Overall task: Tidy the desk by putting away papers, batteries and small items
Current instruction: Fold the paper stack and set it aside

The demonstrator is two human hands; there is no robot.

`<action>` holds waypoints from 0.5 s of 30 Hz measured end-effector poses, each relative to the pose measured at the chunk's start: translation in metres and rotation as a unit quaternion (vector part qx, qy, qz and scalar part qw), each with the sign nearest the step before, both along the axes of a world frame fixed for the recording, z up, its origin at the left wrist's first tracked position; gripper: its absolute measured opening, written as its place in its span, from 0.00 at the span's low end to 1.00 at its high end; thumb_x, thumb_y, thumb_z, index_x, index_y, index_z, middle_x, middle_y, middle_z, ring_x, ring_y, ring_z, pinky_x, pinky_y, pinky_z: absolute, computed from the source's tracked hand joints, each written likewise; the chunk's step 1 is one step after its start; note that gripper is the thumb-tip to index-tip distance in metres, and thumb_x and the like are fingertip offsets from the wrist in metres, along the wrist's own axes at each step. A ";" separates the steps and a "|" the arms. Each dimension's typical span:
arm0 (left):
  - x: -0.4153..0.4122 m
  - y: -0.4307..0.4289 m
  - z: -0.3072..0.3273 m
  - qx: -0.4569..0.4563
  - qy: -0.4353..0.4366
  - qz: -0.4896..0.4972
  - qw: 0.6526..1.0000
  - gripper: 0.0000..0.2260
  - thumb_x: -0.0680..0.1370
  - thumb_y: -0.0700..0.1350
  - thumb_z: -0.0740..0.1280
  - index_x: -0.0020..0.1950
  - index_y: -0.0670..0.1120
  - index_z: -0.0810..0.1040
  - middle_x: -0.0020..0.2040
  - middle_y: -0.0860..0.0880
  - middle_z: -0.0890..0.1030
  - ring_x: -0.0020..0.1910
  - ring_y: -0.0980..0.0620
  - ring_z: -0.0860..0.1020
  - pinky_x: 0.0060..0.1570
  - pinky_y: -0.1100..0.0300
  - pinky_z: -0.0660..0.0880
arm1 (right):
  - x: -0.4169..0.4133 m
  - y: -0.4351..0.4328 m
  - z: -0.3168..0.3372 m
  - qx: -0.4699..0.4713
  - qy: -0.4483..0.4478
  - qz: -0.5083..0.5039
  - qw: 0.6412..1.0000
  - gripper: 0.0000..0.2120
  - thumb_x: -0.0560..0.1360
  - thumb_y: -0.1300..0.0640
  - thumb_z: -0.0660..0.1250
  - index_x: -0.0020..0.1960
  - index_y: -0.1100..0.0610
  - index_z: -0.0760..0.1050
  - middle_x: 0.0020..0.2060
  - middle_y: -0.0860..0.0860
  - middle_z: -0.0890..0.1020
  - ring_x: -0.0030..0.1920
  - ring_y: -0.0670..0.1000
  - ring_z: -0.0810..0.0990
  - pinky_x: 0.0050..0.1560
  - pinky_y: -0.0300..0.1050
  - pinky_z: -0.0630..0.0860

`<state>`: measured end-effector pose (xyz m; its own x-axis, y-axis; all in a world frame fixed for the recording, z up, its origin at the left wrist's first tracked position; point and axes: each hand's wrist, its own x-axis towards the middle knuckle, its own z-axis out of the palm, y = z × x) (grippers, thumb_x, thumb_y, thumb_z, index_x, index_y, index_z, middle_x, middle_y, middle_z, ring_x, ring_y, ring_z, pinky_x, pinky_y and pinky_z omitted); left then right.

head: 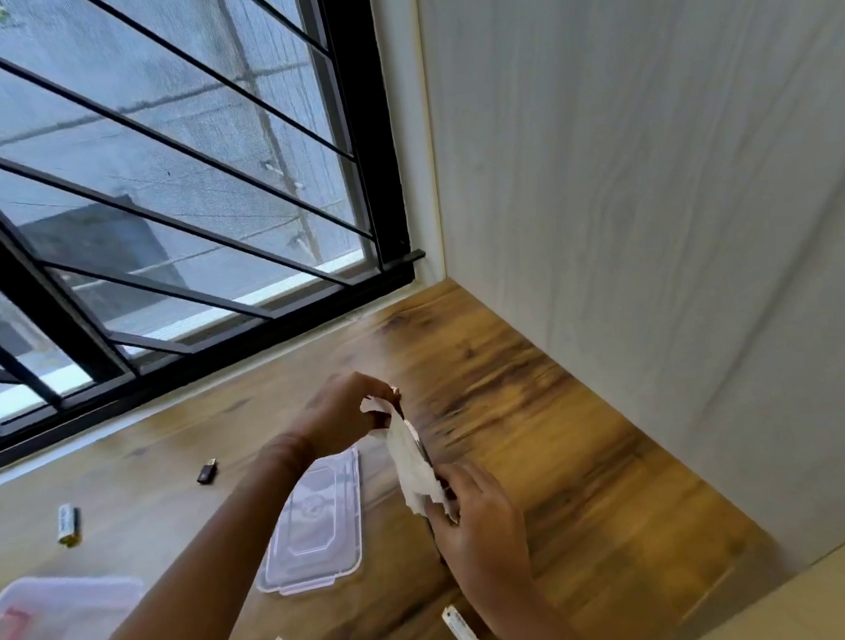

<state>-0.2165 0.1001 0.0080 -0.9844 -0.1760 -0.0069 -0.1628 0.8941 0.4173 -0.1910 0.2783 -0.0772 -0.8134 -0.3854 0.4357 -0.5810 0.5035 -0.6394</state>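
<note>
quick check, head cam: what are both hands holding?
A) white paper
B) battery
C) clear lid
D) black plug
A: the left hand and right hand each pinch an end of the crumpled paper above the desk, while the lid lies flat on the desk with neither hand gripping it.

Wooden desk, warm brown grain with dark streaks, set into a corner. Behind desk: large window with a black frame and black bars slanting across the glass; grey building outside, daylight coming in. Right of desk: pale grey-white wall, faint vertical grain. Cream trim rises from desk's far corner.
</note>
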 end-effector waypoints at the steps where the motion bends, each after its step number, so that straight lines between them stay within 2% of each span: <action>1: 0.000 0.000 -0.002 0.000 0.003 0.002 1.000 0.11 0.72 0.37 0.70 0.53 0.45 0.83 0.57 0.48 0.81 0.57 0.49 0.76 0.55 0.65 0.67 | 0.001 0.001 0.000 -0.005 -0.001 0.001 1.000 0.17 0.60 0.57 0.79 0.47 0.55 0.78 0.40 0.47 0.83 0.41 0.45 0.81 0.38 0.38 0.81; 3: 0.000 -0.001 -0.006 -0.005 -0.004 -0.001 1.000 0.11 0.72 0.38 0.71 0.53 0.47 0.83 0.58 0.48 0.80 0.61 0.48 0.74 0.62 0.59 0.67 | 0.002 0.002 -0.001 -0.004 0.006 0.003 1.000 0.15 0.62 0.56 0.78 0.45 0.55 0.78 0.38 0.47 0.82 0.38 0.43 0.80 0.36 0.36 0.80; 8: 0.004 0.001 -0.009 0.013 0.019 -0.024 0.999 0.10 0.72 0.38 0.71 0.48 0.52 0.83 0.57 0.51 0.81 0.60 0.49 0.75 0.63 0.54 0.69 | 0.002 0.002 -0.006 0.032 0.022 0.004 0.999 0.17 0.56 0.60 0.81 0.41 0.55 0.79 0.34 0.46 0.81 0.34 0.44 0.79 0.34 0.34 0.76; 12: 0.007 -0.001 -0.015 0.000 0.026 -0.021 0.999 0.08 0.74 0.40 0.69 0.50 0.50 0.83 0.59 0.51 0.80 0.61 0.52 0.74 0.62 0.61 0.66 | 0.004 0.000 -0.009 0.036 0.003 0.005 0.999 0.16 0.57 0.60 0.80 0.41 0.54 0.79 0.35 0.46 0.81 0.34 0.43 0.79 0.34 0.33 0.75; 15: 0.007 -0.002 -0.022 -0.016 0.025 -0.015 0.999 0.09 0.75 0.40 0.68 0.53 0.48 0.82 0.60 0.50 0.79 0.62 0.51 0.75 0.61 0.63 0.66 | 0.005 0.000 -0.009 0.015 -0.016 0.005 1.000 0.14 0.60 0.59 0.79 0.43 0.55 0.79 0.35 0.46 0.80 0.34 0.43 0.78 0.34 0.31 0.73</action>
<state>-0.2098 0.0977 -0.0141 -0.9883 -0.1449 0.0470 -0.1149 0.9115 0.3950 -0.1863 0.2784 -0.0865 -0.8228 -0.4055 0.3982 -0.5658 0.5179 -0.6416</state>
